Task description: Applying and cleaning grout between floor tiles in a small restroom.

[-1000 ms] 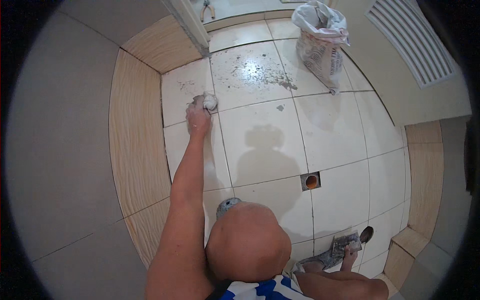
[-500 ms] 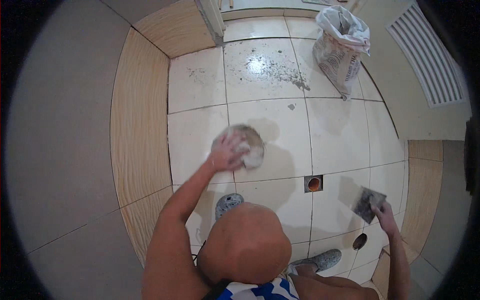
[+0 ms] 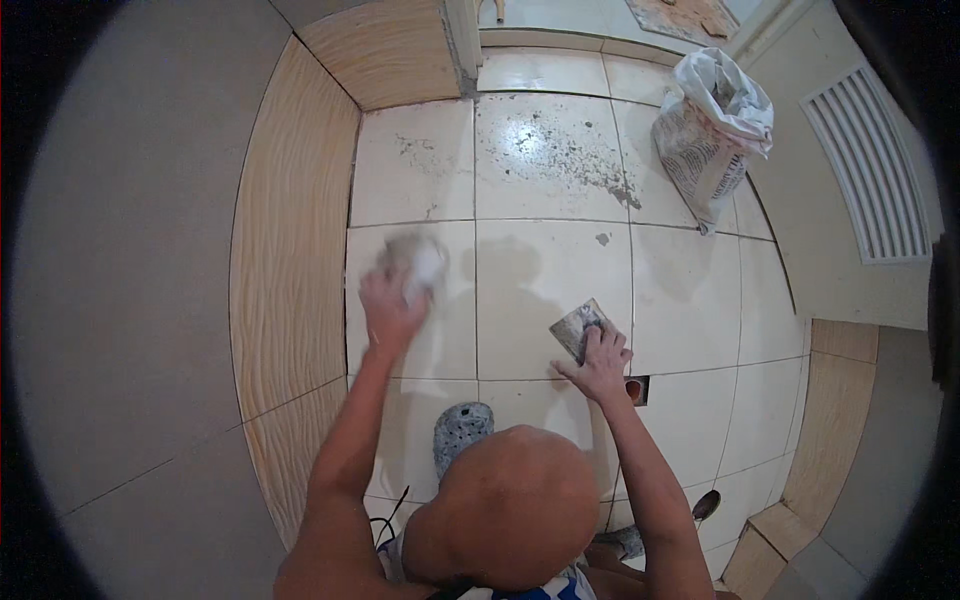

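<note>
My left hand [image 3: 394,308] is closed on a wadded white and grey rag [image 3: 426,266], blurred by motion, over the pale floor tiles [image 3: 420,340] at the left. Which part of the rag touches the tile is hard to tell. Around the middle, my right hand [image 3: 605,365] grips a flat, square, dirty grey scraper [image 3: 578,326], its thumb stretched out to the left. The scraper is tilted, low over a tile just up and left of a square drain opening [image 3: 637,389].
Grey crumbs and smears [image 3: 580,165] lie on the far tiles. An open white sack [image 3: 705,150] stands at the far right before a door with a louvred vent [image 3: 868,165]. A round hole [image 3: 706,504] is at the lower right. Wood-patterned tiles [image 3: 290,240] edge the left wall.
My left hand has swept the rag to the left. My right hand has brought the scraper from the far right in to the middle, above the drain opening. The view has shifted slightly.
</note>
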A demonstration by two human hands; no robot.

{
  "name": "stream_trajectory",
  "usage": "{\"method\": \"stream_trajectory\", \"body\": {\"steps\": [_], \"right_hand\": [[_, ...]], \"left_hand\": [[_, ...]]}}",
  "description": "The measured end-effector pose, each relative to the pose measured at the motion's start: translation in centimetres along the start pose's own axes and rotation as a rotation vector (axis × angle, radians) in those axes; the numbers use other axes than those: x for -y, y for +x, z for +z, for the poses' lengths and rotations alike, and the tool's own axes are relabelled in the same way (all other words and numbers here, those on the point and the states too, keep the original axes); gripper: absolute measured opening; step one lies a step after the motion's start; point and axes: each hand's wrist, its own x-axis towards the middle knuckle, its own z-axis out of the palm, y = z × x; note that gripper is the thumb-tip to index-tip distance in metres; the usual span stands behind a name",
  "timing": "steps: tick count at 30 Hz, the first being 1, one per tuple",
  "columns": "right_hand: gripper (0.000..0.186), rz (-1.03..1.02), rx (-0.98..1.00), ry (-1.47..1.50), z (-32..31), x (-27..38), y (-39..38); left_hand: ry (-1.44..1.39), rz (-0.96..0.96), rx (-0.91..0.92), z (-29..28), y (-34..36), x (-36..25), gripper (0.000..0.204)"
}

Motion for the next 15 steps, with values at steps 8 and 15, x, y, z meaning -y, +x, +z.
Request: {"method": "stream_trajectory", "body": {"steps": [8, 15], "right_hand": [[0.100, 0.213, 0.041, 0.088, 0.3, -2.8, 2.6], [0.057, -0.026, 0.258, 0.374, 0.2, 2.0, 3.9]], "left_hand": [[0.136, 0.166, -0.038, 3.0, 0.2, 1.1, 0.051], [0.155, -0.085, -0.260, 5.0, 6.3, 2.7, 0.048]]}}
